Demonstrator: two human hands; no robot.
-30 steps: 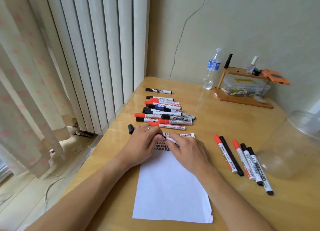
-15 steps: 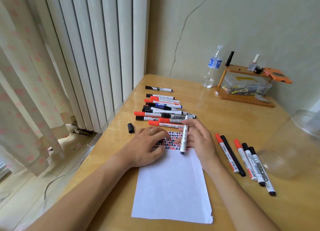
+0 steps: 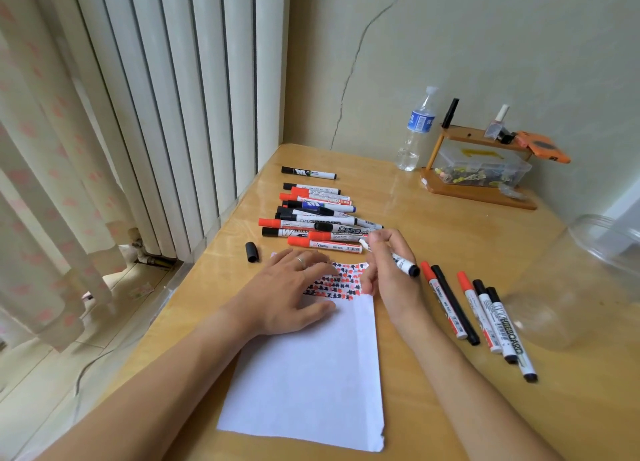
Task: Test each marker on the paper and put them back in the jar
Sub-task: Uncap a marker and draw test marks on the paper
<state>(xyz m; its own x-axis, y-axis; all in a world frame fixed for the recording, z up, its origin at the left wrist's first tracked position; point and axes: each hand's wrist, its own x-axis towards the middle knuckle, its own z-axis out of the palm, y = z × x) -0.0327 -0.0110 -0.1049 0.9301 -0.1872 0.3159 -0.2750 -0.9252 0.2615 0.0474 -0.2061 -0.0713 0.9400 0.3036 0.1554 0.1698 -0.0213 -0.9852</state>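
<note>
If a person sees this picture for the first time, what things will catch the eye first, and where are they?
First, the two hands in the middle: the left hand rests flat on the paper, whose far end is filled with red and black marks, and the right hand holds a marker. Next, the pile of markers beyond the paper, and the clear jar lying at the right.

"WHITEBOARD" on rt-side marker (image 3: 508, 334).

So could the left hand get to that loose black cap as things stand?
Probably yes. The left hand lies flat on the paper, holding nothing, and the black cap sits just beyond it on bare table with nothing between them.
</note>
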